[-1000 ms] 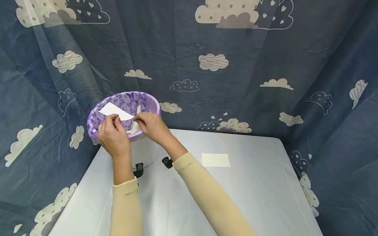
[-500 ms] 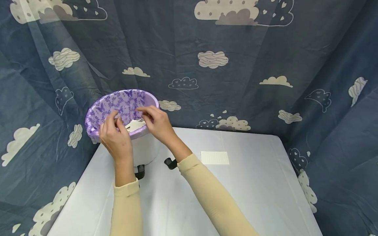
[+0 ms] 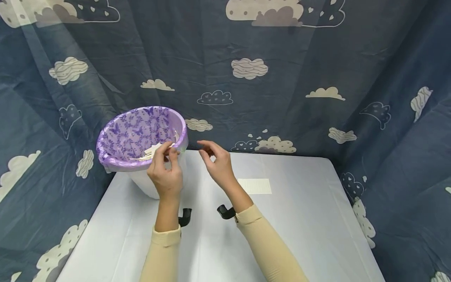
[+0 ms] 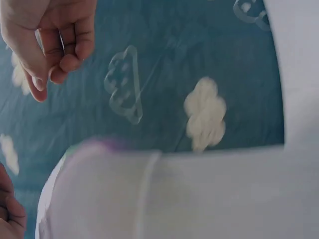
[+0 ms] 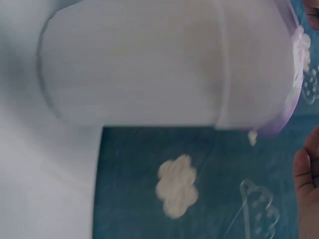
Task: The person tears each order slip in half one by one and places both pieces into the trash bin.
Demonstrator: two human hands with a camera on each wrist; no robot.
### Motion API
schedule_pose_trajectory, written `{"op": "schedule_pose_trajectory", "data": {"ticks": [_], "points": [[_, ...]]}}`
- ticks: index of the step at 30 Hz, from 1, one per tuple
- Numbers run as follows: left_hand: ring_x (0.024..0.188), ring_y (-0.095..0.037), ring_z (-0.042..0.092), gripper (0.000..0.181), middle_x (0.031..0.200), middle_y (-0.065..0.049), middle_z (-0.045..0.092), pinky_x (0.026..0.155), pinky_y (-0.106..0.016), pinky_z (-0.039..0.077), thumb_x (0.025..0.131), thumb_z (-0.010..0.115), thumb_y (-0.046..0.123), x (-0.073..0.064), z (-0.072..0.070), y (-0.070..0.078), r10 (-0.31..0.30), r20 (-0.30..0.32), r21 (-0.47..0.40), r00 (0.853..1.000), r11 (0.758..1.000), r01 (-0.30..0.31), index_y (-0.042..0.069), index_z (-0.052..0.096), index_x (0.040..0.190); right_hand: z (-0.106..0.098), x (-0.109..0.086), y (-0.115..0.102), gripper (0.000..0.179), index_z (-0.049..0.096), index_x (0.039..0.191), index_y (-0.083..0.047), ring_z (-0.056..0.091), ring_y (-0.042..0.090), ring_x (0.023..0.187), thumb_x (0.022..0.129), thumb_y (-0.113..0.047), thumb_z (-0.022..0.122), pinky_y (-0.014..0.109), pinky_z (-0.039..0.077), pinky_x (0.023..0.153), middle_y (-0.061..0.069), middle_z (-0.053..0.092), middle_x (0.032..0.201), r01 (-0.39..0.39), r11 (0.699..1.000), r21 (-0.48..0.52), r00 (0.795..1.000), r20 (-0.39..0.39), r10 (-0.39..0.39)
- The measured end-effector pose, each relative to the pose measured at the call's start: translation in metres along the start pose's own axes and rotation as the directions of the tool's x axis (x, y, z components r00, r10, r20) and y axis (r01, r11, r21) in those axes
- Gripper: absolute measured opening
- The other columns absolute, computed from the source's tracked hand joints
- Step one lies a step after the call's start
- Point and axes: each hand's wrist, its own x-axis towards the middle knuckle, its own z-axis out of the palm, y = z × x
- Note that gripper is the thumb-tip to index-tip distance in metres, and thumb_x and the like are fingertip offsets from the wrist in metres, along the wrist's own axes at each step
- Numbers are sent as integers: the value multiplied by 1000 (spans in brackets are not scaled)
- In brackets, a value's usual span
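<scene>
My left hand (image 3: 166, 172) is in front of the near right rim of a white bin (image 3: 146, 184) lined with a purple butterfly-print bag (image 3: 132, 135). Its thumb and fingers are loosely bent with a gap between them and hold nothing visible. To the right of the bin, my right hand (image 3: 219, 163) hovers above the table, also loosely bent around nothing. Pale paper pieces (image 3: 151, 150) lie inside the bin, partly hidden behind the left hand. In the left wrist view, the right hand (image 4: 55, 40) shows in full and the left hand (image 4: 10, 211) only at the edge.
A pale rectangular paper (image 3: 255, 186) with faint lines lies on the white table (image 3: 303, 219), beyond the right forearm. Black wrist camera mounts (image 3: 225, 212) stick out under both wrists. A dark blue cloud-print curtain (image 3: 282, 94) surrounds the table on the back and sides.
A white piece of paper held over the bin a second ago has left the fingers and dropped inside. Both hands then moved right, uncovering more of the bin.
</scene>
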Motion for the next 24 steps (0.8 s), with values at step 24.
{"op": "schedule_pose_trajectory", "data": {"ticks": [24], "points": [[64,-8,61,35,82,-1,76,59,-22,48,101,73,20,-157,107,-28,-286,667,212,688,958,193,6,67,133,-87,-120,132,34,67,137,-12,60,11,74,103,-14,67,22,48,70,10,74,90,-595,794,-125,801,-176,573]]}}
